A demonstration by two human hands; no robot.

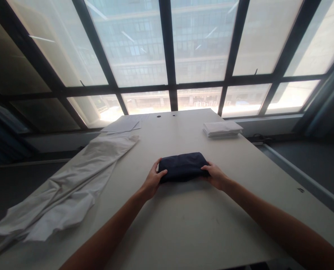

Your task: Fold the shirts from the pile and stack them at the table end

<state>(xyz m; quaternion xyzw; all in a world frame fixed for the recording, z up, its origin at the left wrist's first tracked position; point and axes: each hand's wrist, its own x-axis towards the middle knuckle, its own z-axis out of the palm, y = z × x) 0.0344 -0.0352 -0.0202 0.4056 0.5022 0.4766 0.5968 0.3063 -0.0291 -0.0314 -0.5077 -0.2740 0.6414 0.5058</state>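
A folded dark navy cloth (183, 165) lies in the middle of the pale table (183, 225). My left hand (152, 180) grips its left end, thumb on top and fingers curled under the edge. My right hand (215, 174) holds the right end the same way. Both arms reach forward from the near edge of the table.
A rumpled white garment (68, 191) sprawls along the table's left side and hangs off the near left corner. A stack of folded white cloth (222, 129) sits at the far right. Sheets of paper (123, 126) lie at the far left. Large windows stand behind the table.
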